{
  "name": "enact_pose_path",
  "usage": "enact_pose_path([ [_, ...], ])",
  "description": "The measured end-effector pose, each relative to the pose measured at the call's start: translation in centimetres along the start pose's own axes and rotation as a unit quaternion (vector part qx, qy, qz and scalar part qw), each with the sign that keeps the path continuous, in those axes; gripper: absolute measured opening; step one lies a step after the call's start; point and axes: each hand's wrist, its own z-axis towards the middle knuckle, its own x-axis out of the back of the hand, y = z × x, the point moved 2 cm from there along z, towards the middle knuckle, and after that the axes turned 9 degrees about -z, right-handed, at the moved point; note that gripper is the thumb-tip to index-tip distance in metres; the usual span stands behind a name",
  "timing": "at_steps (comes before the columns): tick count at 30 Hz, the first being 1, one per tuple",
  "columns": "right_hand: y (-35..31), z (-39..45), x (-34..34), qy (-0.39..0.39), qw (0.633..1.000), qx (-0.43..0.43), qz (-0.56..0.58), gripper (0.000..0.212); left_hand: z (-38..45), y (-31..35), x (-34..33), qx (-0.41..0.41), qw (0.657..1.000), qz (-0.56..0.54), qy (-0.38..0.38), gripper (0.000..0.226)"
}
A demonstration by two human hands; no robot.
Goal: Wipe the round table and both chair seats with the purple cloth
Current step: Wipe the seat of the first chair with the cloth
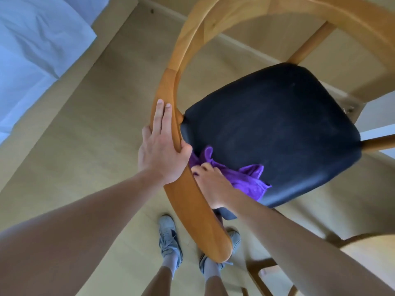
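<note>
- The left hand (pixel 162 146) sits on the chair's curved wooden armrest (pixel 171 116), fingers laid straight along the top and the thumb hooked round the inner edge, so it's gripping the rail.
- The right hand (pixel 210 184) is down on the black seat (pixel 277 129), near-left corner, fingers curled into the purple cloth (pixel 245 178) and holding it bunched against the padding.
- The cloth is pretty crumpled (not spread flat at all): one wad pokes out far-left of the hand just beside the armrest, the rest trails off to the right across the seat's near edge.
- The seat takes up the middle-right of the view, and the wooden back rail (pixel 299 16) arcs over the far side.
- Two grey shoes (pixel 170 238) stand on the pale wood floor (pixel 96 124) near the bottom, one partly hidden behind the armrest's end.
- White bedding (pixel 32 50) fills the far-left corner.
- More wooden furniture (pixel 265 272) peeks in at the near right, too cut off to say what it is.
</note>
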Motion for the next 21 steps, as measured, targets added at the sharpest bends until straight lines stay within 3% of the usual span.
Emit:
enact_pose_path([
  [2, -0.2, -0.9, -1.7, -0.045, 0.995, 0.05, -0.076, 0.028, -0.1, -0.2, -0.2, -0.004, 1.0, 0.005, 0.006, 0.09],
  [5, 0.7, -3.9, -2.8, -0.095, 0.987, 0.118, -0.059, 0.015, -0.2, -0.2, -0.2, -0.001, 1.0, 0.001, 0.008, 0.09],
  [7, 1.8, -6.0, -3.2, -0.104, 0.984, 0.14, -0.042, 0.019, -0.1, -0.2, -0.2, -0.003, 1.0, 0.006, 0.013, 0.089],
  [12, 3.8, -11.0, -5.1, -0.09, 0.987, 0.112, -0.071, 0.049, 0.0, -0.4, -0.4, -0.012, 1.0, 0.021, 0.016, 0.087],
  [15, 4.0, -13.1, -6.2, -0.129, 0.983, 0.082, -0.099, 0.045, 0.1, -0.4, -0.3, -0.005, 1.0, 0.012, 0.015, 0.087],
  [17, 4.6, -13.6, -5.4, -0.078, 0.987, 0.085, -0.109, 0.031, 0.1, -0.4, -0.3, -0.008, 1.0, 0.011, 0.015, 0.088],
  [19, 6.1, -14.1, -4.0, 0.058, 0.996, 0.05, -0.053, 0.012, 0.2, -0.5, -0.5, -0.012, 1.0, 0.01, 0.017, 0.089],
  [21, 8.6, -14.0, -1.8, 0.181, 0.978, -0.055, 0.084, 0.022, 0.2, -0.7, -0.7, -0.01, 1.0, 0.009, 0.018, 0.09],
])
